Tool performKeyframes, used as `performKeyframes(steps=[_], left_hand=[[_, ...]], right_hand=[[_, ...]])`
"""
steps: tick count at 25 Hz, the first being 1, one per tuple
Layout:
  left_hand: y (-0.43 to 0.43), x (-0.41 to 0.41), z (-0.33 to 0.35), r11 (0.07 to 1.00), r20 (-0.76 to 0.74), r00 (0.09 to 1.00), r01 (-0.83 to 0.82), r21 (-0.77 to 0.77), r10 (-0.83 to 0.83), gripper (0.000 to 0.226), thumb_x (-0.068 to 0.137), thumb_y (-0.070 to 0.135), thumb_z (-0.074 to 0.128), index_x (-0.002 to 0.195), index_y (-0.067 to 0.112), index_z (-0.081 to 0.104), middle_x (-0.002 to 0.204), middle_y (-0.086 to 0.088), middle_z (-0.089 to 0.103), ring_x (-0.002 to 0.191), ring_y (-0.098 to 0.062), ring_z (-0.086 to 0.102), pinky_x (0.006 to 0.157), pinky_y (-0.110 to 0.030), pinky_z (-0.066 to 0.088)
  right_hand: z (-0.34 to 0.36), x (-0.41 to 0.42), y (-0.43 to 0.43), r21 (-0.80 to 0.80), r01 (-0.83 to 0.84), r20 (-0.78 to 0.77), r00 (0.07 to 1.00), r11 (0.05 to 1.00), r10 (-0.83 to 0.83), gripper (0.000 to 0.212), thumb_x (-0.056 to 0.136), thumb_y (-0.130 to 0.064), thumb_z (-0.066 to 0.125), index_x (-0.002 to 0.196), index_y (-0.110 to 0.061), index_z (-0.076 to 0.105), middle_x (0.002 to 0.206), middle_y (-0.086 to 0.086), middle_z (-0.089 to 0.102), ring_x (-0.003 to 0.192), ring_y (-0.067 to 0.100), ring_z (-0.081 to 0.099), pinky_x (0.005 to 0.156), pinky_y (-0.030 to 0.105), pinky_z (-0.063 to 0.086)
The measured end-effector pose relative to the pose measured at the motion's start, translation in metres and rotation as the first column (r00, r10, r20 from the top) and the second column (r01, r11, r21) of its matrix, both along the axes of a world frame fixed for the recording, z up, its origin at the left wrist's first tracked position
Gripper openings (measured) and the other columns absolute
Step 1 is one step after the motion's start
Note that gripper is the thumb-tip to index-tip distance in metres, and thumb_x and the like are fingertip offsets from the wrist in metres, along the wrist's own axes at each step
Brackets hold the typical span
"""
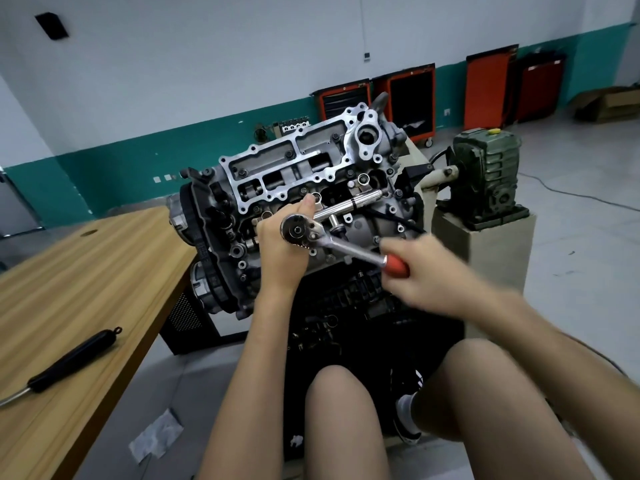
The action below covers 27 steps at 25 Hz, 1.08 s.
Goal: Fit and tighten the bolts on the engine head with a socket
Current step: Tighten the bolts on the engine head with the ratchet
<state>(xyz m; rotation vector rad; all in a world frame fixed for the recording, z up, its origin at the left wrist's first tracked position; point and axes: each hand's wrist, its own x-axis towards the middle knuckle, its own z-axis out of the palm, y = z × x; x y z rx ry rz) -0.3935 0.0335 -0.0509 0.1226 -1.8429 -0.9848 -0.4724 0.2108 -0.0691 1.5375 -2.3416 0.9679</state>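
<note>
Your left hand [277, 247] cups the ratchet [346, 245] head against the engine [311, 168], fingers curled round it, while your right hand [427, 271] is clamped on its red handle [396, 266].

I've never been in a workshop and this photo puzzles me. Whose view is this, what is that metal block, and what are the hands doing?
The one picture comes from a camera worn on a person's head, looking forward and down. The grey metal engine stands in front. The right hand grips the red handle of a chrome ratchet wrench. The left hand is at the wrench's round head, its fingers hidden behind it. A second chrome bar lies across the engine. On the wooden table at left lies a black-handled tool.
</note>
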Motion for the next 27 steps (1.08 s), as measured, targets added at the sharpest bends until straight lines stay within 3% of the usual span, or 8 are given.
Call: performKeyframes(steps=[4,6,11,14,16,18,22,27], left_hand=[[0.000,-0.005,0.000,0.999,0.004,0.999,-0.034,-0.026,0.034,0.057,0.096,0.022,0.052,0.044,0.034,0.031,0.045,0.010,0.029,0.048,-0.012,0.024,0.057,-0.038,0.027],[-0.003,-0.003,0.001,0.999,0.026,0.999,-0.032,-0.038,0.033,0.055,0.095,0.025,0.052,0.047,0.032,0.025,0.048,0.008,0.025,0.051,-0.016,0.022,0.059,-0.042,0.028],[-0.005,-0.001,0.007,0.987,0.087,0.996,-0.012,-0.158,0.026,0.057,0.095,0.021,0.054,0.047,0.026,0.025,0.046,0.006,0.027,0.049,-0.019,0.024,0.055,-0.046,0.031],[-0.006,-0.002,0.005,0.992,0.091,0.995,-0.018,-0.128,0.029,0.058,0.095,0.023,0.054,0.043,0.030,0.030,0.044,0.010,0.029,0.050,-0.017,0.024,0.061,-0.046,0.037],[-0.004,0.000,0.002,0.998,0.051,0.998,-0.024,-0.062,0.027,0.057,0.095,0.026,0.053,0.042,0.033,0.032,0.045,0.010,0.029,0.051,-0.016,0.024,0.061,-0.045,0.034],[-0.002,0.001,0.000,0.999,0.017,0.999,-0.046,-0.029,0.046,0.057,0.094,0.026,0.054,0.044,0.032,0.029,0.048,0.009,0.026,0.051,-0.020,0.023,0.058,-0.044,0.031],[-0.004,-0.001,-0.001,1.000,-0.004,1.000,-0.019,-0.007,0.019,0.055,0.094,0.024,0.055,0.049,0.014,0.025,0.048,-0.003,0.024,0.049,-0.032,0.023,0.070,-0.038,0.039],[-0.006,0.001,0.002,0.991,0.042,0.998,-0.040,-0.126,0.046,0.054,0.095,0.022,0.054,0.049,0.022,0.026,0.050,-0.009,0.029,0.050,-0.035,0.025,0.055,-0.050,0.033]], right_hand=[[-0.070,0.092,-0.049,-0.371,0.051,0.496,0.855,0.927,0.152,0.040,0.082,-0.008,0.064,0.061,-0.025,0.034,0.051,-0.008,0.037,0.044,0.006,0.034,0.047,0.017,0.028],[-0.075,0.108,-0.060,-0.383,0.041,0.559,0.806,0.923,0.196,0.039,0.083,-0.008,0.061,0.061,-0.024,0.033,0.053,-0.006,0.037,0.045,0.006,0.033,0.047,0.017,0.029],[0.007,-0.006,0.004,0.076,-0.092,0.061,0.994,0.993,0.087,0.035,0.080,-0.007,0.062,0.063,-0.028,0.039,0.055,-0.008,0.045,0.046,0.004,0.044,0.051,0.024,0.035],[0.040,-0.031,0.008,0.089,0.032,-0.170,0.985,0.995,-0.016,0.037,0.077,-0.012,0.063,0.060,-0.031,0.037,0.052,-0.011,0.043,0.046,0.006,0.047,0.047,0.025,0.035],[0.012,-0.009,0.002,-0.034,0.051,-0.077,0.996,0.998,-0.053,0.038,0.075,-0.013,0.064,0.059,-0.029,0.034,0.051,-0.010,0.041,0.049,0.017,0.046,0.051,0.029,0.037],[-0.033,0.036,-0.015,-0.211,0.058,0.191,0.981,0.976,-0.017,0.040,0.076,-0.011,0.066,0.059,-0.027,0.034,0.049,-0.007,0.039,0.047,0.014,0.041,0.050,0.029,0.037],[-0.074,0.106,-0.059,-0.393,0.074,0.540,0.825,0.917,0.165,0.033,0.080,-0.016,0.059,0.061,-0.022,0.033,0.050,-0.006,0.035,0.046,0.011,0.035,0.047,0.025,0.033],[0.004,0.008,0.001,0.023,-0.112,0.068,0.992,0.993,0.111,0.035,0.078,-0.008,0.062,0.061,-0.027,0.038,0.052,-0.009,0.043,0.046,0.007,0.043,0.053,0.023,0.035]])
